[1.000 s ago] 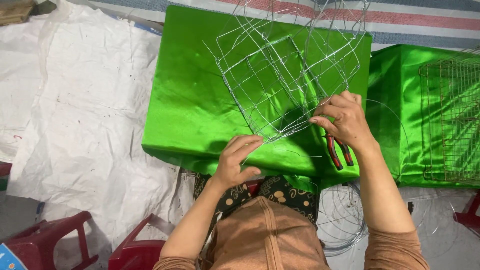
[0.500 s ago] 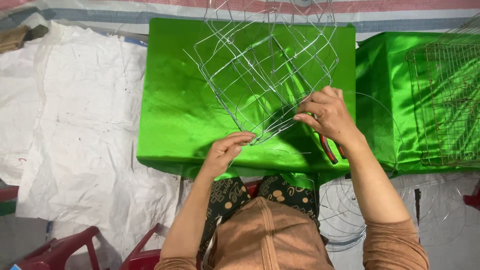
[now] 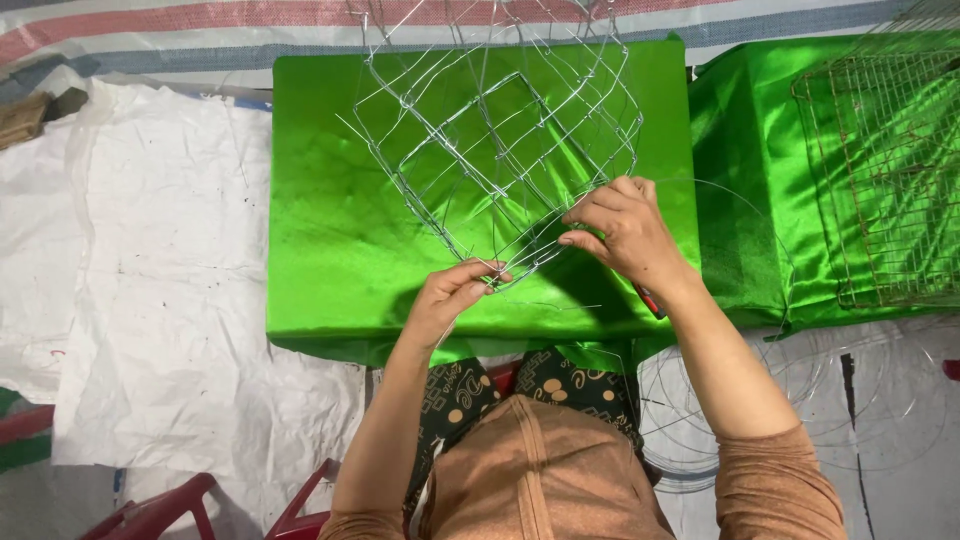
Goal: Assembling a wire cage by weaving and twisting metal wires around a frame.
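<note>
Bright glossy green cloth (image 3: 340,250) over the table, silvery wire frame (image 3: 490,140) on top. A rusty brown wire grid (image 3: 880,170) on more green. White sheeting (image 3: 130,280) on the floor, red stools (image 3: 150,510), a red, white and blue striped mat (image 3: 200,25).

Both arms reach forward — left hand (image 3: 447,297) and right hand (image 3: 622,231) with fingers pinched.

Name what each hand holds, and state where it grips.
Both hold the wire frame: left hand pinches its near corner, right hand its lower right edge.
</note>
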